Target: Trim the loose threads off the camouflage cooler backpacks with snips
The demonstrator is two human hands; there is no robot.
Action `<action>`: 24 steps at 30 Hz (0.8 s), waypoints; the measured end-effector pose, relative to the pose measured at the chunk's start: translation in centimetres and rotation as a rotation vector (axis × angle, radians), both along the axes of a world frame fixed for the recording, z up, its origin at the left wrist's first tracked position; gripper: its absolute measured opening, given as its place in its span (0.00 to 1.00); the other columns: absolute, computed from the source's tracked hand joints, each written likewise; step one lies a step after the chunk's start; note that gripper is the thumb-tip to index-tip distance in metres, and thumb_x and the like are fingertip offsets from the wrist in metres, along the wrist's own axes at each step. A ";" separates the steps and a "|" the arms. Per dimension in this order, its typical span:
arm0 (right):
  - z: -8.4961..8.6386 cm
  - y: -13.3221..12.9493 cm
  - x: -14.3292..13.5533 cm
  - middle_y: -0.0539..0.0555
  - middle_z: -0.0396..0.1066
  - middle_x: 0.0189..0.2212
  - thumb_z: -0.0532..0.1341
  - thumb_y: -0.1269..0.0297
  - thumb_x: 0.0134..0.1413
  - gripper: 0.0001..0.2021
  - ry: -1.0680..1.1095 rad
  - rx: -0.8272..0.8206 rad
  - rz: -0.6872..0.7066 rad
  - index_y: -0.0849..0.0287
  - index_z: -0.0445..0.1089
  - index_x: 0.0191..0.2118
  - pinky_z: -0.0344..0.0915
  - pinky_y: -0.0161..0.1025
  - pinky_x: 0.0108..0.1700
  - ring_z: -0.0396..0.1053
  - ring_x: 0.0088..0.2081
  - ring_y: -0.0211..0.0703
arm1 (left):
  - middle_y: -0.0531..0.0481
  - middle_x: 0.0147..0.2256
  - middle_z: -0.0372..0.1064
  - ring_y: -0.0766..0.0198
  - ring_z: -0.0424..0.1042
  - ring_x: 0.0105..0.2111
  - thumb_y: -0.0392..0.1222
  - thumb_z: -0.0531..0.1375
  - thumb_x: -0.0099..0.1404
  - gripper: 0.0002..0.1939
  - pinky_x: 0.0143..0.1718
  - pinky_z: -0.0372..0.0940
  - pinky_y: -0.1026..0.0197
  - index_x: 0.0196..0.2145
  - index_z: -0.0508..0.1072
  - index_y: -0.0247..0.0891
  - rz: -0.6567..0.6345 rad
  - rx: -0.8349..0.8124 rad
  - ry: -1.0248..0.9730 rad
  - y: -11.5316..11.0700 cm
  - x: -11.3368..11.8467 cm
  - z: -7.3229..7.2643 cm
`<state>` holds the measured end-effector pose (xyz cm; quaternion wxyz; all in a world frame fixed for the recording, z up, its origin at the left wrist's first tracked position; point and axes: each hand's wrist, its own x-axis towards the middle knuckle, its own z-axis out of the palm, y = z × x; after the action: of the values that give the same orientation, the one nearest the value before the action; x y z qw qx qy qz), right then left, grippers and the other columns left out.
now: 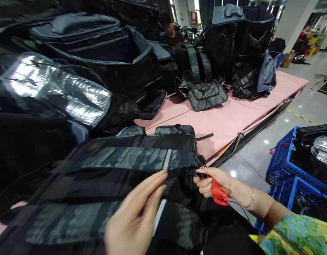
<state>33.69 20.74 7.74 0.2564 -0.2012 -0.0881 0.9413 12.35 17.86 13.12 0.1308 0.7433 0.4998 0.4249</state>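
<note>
A black and grey camouflage backpack (99, 187) lies across the table in front of me, its two padded shoulder straps facing up. The upper strap (142, 158) bears a pale reflective band. Over the lower strap, my left hand (137, 216) is open, with fingers stretched out and thumb apart. My right hand (210, 180) is closed at the backpack's right end, around a small dark tool (201, 175) whose exact kind I cannot make out. A red ribbon (219, 193) hangs from that hand. Whether the tool touches the bag is unclear.
Black bags (107, 53) are heaped at the left, one showing a silver lining (59, 88). More backpacks (206, 78) stand farther along the pink tabletop (184, 118). Blue crates (282, 163) with bags stand on the floor at right. A person (171, 33) is behind the table.
</note>
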 end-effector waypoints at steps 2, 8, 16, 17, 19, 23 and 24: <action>0.3 0.0 -0.1 0.40 0.38 0.13 0.45 0.61 0.63 0.17 0.015 0.019 0.069 0.63 0.60 0.26 0.37 0.28 0.17 0.33 0.16 0.30 | 0.49 0.43 0.73 0.62 0.72 0.42 0.43 0.55 0.64 0.13 0.46 0.67 0.59 0.44 0.73 0.43 -0.164 -0.067 0.044 1.8 0.9 -1.1; 0.6 0.8 -0.8 0.39 0.40 0.14 0.53 0.55 0.59 0.14 -0.104 0.227 0.062 0.60 0.59 0.28 0.39 0.29 0.19 0.36 0.16 0.30 | 0.49 0.32 0.74 0.65 0.72 0.29 0.45 0.59 0.58 0.08 0.31 0.68 0.65 0.31 0.77 0.41 -0.086 -0.210 -0.114 2.7 2.1 -2.9; 0.6 -0.2 -1.3 0.51 0.63 0.34 0.54 0.59 0.60 0.10 -1.019 1.241 -0.685 0.56 0.62 0.45 0.60 0.36 0.40 0.62 0.35 0.37 | 0.56 0.17 0.60 0.73 0.55 0.16 0.51 0.65 0.49 0.17 0.17 0.55 0.68 0.32 0.75 0.34 0.227 -0.581 -0.721 0.2 2.6 -3.1; 0.7 -0.2 -1.3 0.51 0.64 0.34 0.55 0.61 0.59 0.09 -1.046 1.328 -0.650 0.57 0.64 0.44 0.60 0.37 0.40 0.63 0.36 0.38 | 0.56 0.16 0.59 0.73 0.55 0.16 0.50 0.66 0.49 0.17 0.18 0.54 0.68 0.32 0.75 0.33 0.230 -0.583 -0.743 0.2 2.6 -3.0; 1.0 -0.3 -1.3 0.52 0.66 0.33 0.57 0.64 0.57 0.07 -1.046 1.469 -0.586 0.57 0.66 0.42 0.62 0.36 0.39 0.64 0.35 0.38 | 0.56 0.17 0.59 0.73 0.55 0.16 0.50 0.66 0.49 0.17 0.18 0.54 0.67 0.31 0.75 0.33 0.226 -0.588 -0.751 0.1 2.5 -3.0; 1.3 0.0 -1.3 0.54 0.68 0.34 0.58 0.66 0.57 0.08 -1.084 1.599 -0.570 0.58 0.66 0.43 0.64 0.36 0.38 0.66 0.36 0.40 | 0.54 0.21 0.63 0.74 0.56 0.17 0.49 0.65 0.51 0.15 0.18 0.55 0.68 0.32 0.76 0.35 0.206 -0.576 -0.728 0.1 2.4 -3.3; 1.3 0.0 -1.2 0.54 0.69 0.35 0.58 0.66 0.57 0.09 -1.101 1.615 -0.552 0.58 0.66 0.43 0.64 0.36 0.38 0.66 0.36 0.40 | 0.53 0.22 0.64 0.74 0.56 0.17 0.48 0.65 0.51 0.15 0.19 0.55 0.67 0.32 0.76 0.35 0.196 -0.574 -0.725 0.1 2.4 -3.5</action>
<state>32.48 20.77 9.06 0.4480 -0.3867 -0.7540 0.2849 14.78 17.93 9.65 0.4564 0.4302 0.5871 0.5118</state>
